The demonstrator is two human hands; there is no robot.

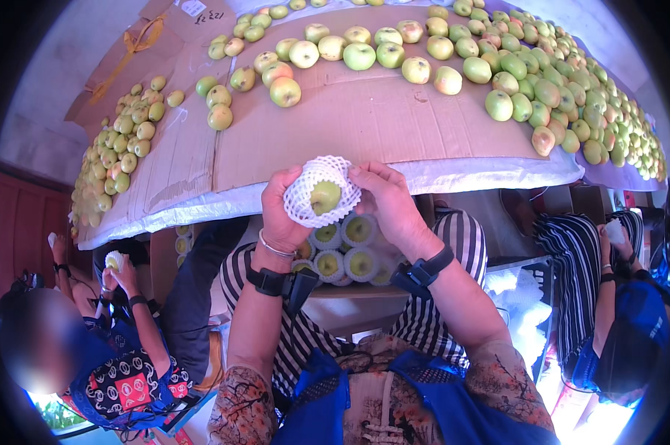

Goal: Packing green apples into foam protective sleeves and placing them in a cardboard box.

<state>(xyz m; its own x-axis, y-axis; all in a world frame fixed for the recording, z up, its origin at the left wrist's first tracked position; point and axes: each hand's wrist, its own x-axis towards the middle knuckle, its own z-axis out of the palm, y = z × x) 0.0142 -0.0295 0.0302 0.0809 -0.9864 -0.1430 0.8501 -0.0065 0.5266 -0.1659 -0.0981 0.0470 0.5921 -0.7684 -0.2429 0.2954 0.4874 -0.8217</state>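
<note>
A green apple [325, 197] sits inside a white foam net sleeve [328, 167], held up between my two hands. My left hand [284, 208] cups the sleeve from its left side, thumb at the upper edge. With thumb and fingertips, my right hand [384, 192] pinches the sleeve's upper right rim. Below them, between my knees, a cardboard box [335, 290] holds several apples in foam net sleeves [360, 262], standing in rows. My hands hide part of that box.
Cardboard [368, 122] covers the table, with a large heap of apples [557, 94] at right, a smaller pile [123, 139] at left and loose apples [359, 56] across the back. A black crate [543, 300] with foam sleeves stands at my right. Co-workers sit on both sides.
</note>
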